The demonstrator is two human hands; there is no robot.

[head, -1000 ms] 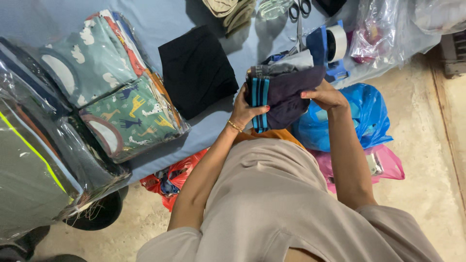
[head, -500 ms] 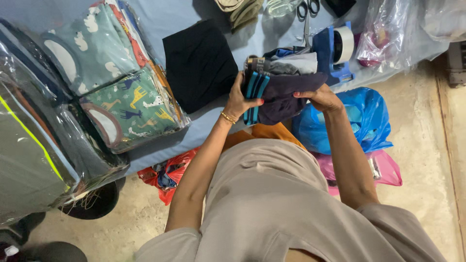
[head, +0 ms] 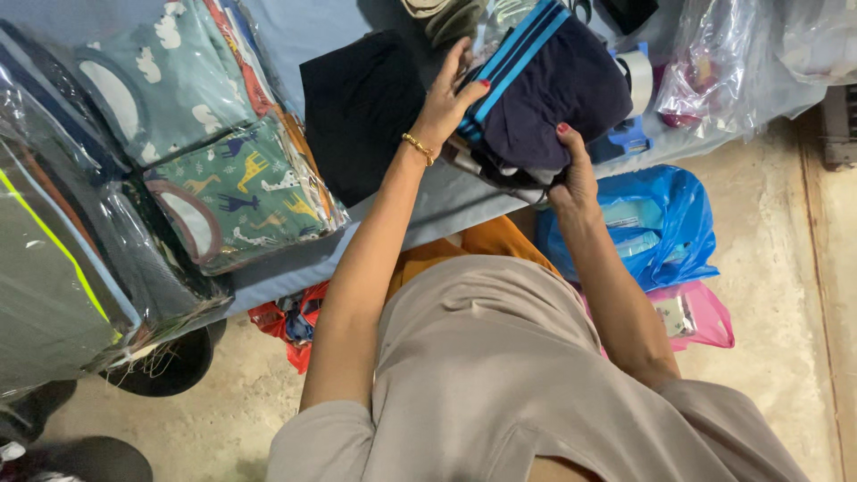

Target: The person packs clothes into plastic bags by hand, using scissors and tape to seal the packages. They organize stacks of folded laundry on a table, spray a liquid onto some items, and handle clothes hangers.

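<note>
Table: my work surface, covered in a pale blue cloth (head: 303,36), fills the upper half of the frame and ends in an edge running from lower left up to the right.
Bagged clothing, large: a grey pack with a yellow-green stripe (head: 45,295) in clear plastic lies at the far left edge, hanging over the table edge.
Bagged clothing, printed: a teal pack with white animal shapes (head: 152,89) sits at upper left; just below it, touching, a green pack with giraffes and other animals (head: 241,192).
Black garment: a folded black piece (head: 357,112) lies flat at upper centre, just left of my left hand.
Folded stack: the navy garment stack with bright blue stripes (head: 549,89) is at upper centre-right, tilted, its lower end at the table edge; grey and white layers show underneath.
Blue plastic bag: a blue bag (head: 661,223) sits on the concrete floor right of centre, below the stack, with a pink bag (head: 701,317) touching it lower down.
Red bag: a red bag (head: 286,321) lies under the table edge, lower centre-left.
Clear bags: crumpled clear plastic bags (head: 714,71) occupy the upper right.
Left hand: my left hand (head: 446,98), gold bracelet at the wrist, has its fingers spread and pressed flat against the stack's left side.
Right hand: my right hand (head: 571,174) grips the stack's lower edge, thumb on top, fingers curled beneath.
Tape roll: a white tape roll (head: 638,76) stands just right of the stack.
</note>
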